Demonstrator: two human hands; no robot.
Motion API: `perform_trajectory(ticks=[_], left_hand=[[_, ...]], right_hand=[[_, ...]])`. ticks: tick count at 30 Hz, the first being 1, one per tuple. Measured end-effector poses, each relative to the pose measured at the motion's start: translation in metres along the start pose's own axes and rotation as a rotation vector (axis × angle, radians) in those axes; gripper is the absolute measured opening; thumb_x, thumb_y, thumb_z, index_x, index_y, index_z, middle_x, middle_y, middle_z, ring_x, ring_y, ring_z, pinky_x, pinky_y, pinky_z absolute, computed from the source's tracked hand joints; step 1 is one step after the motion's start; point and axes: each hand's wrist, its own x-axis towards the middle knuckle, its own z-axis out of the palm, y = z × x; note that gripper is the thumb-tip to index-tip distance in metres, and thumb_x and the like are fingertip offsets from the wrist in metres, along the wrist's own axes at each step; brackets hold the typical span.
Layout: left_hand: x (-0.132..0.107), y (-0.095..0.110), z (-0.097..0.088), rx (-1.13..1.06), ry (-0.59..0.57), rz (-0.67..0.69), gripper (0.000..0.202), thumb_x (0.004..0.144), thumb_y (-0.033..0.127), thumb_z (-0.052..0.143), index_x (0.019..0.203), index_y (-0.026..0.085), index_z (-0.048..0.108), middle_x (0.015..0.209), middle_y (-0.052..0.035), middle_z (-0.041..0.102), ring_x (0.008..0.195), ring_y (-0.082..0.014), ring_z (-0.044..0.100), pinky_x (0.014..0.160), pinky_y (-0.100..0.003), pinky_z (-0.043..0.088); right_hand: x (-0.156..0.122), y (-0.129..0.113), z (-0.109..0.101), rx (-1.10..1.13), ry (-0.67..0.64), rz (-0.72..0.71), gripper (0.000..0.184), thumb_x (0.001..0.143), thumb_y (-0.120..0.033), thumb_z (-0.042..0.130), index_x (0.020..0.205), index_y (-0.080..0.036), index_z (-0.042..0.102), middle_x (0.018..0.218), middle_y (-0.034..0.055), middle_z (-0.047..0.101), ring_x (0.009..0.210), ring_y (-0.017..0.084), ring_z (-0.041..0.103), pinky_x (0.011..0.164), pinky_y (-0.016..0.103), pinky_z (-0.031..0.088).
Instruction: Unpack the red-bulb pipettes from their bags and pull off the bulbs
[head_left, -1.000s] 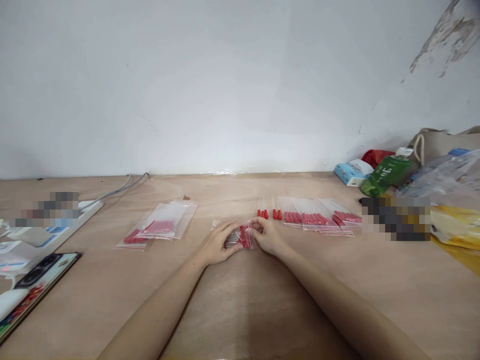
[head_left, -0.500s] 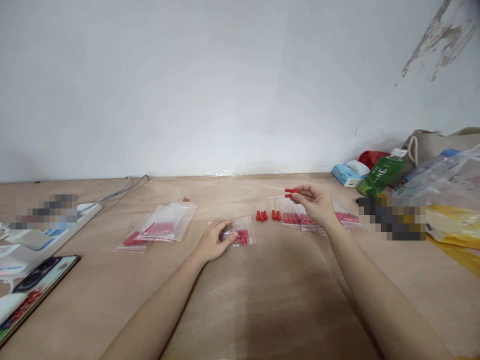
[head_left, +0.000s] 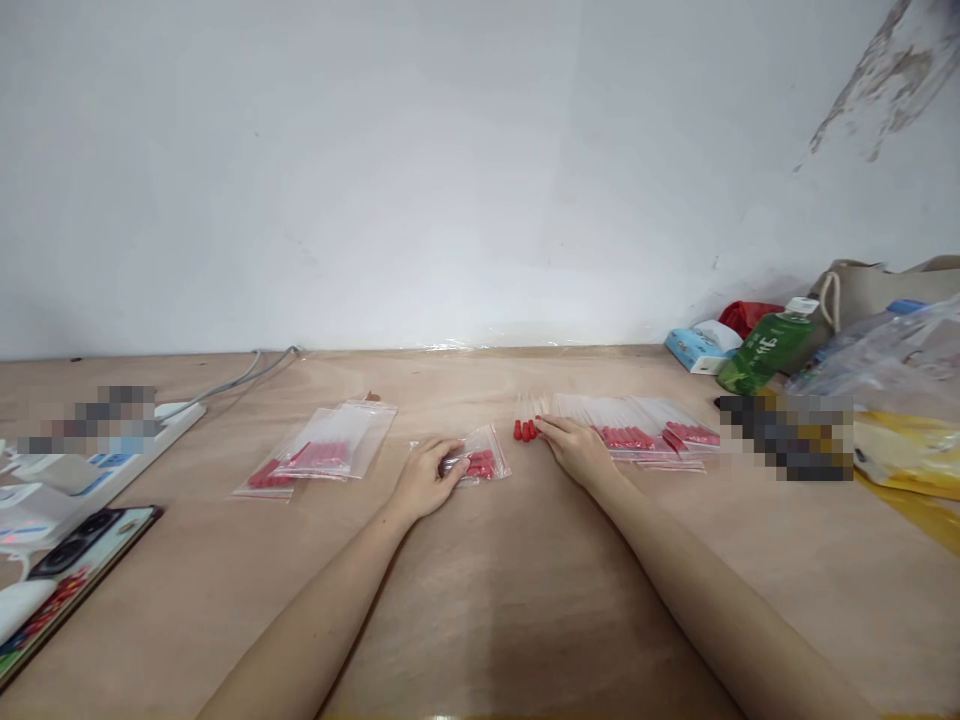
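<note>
My left hand (head_left: 429, 477) is closed on the left end of a small clear zip bag (head_left: 491, 440) with several red rubber bulbs in it, thumb in front. To its right stands a short row of thin clear droppers with red bulbs (head_left: 525, 430), lying with bulbs toward me. My right hand (head_left: 577, 448) is palm down at the right end of this row, fingers close together on the droppers. A bit of red shows at its fingertips; the hand hides the rest. Right beside it lie filled zip bags (head_left: 637, 440) of droppers.
Overlapping filled zip bags (head_left: 330, 450) lie left of my left hand. A power strip (head_left: 142, 450) with cables and a phone (head_left: 90, 545) sit at far left. At right are a tissue pack (head_left: 697, 350), a green bottle (head_left: 769, 350) and plastic bags (head_left: 900, 370).
My right hand, which held two red-bulbed droppers raised above the table, has come down and left onto the dropper row. My left hand stays on its bag.
</note>
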Motion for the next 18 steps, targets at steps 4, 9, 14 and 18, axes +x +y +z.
perform_trajectory(ticks=[4, 9, 14, 18], left_hand=[[0.000, -0.001, 0.001, -0.005, 0.005, 0.006, 0.028, 0.081, 0.035, 0.050, 0.101, 0.018, 0.059, 0.100, -0.0071, 0.062, 0.094, -0.0197, 0.056, 0.084, -0.035, 0.045], [-0.001, -0.001, 0.000, -0.011, 0.001, 0.005, 0.031, 0.080, 0.037, 0.051, 0.104, 0.018, 0.059, 0.103, -0.0072, 0.062, 0.097, -0.0211, 0.056, 0.086, -0.037, 0.045], [-0.003, 0.002, -0.002, -0.039, -0.111, 0.101, 0.038, 0.076, 0.038, 0.057, 0.110, 0.021, 0.057, 0.112, -0.0073, 0.059, 0.105, -0.0223, 0.054, 0.091, -0.039, 0.043], [-0.004, 0.002, -0.002, -0.076, -0.147, 0.136, 0.045, 0.076, 0.037, 0.057, 0.117, 0.019, 0.051, 0.116, -0.0084, 0.058, 0.107, -0.0219, 0.053, 0.093, -0.039, 0.042]], right_hand=[[0.000, -0.004, -0.007, -0.073, -0.019, -0.011, 0.020, 0.085, -0.026, 0.048, 0.095, -0.022, 0.064, 0.099, 0.0048, 0.065, 0.086, 0.018, 0.059, 0.075, 0.032, 0.041], [0.004, -0.033, -0.019, -0.017, -0.008, 0.114, 0.023, 0.083, -0.038, 0.050, 0.087, -0.022, 0.065, 0.085, 0.0060, 0.064, 0.085, 0.020, 0.052, 0.074, 0.035, 0.031], [0.006, -0.061, -0.016, 0.208, -0.197, 0.138, 0.016, 0.080, -0.033, 0.053, 0.086, -0.025, 0.066, 0.078, 0.0038, 0.061, 0.079, 0.018, 0.048, 0.070, 0.033, 0.030], [0.006, -0.065, -0.015, 0.286, -0.257, 0.087, 0.022, 0.080, -0.037, 0.053, 0.097, -0.027, 0.064, 0.088, 0.0040, 0.060, 0.082, 0.018, 0.047, 0.072, 0.033, 0.032]])
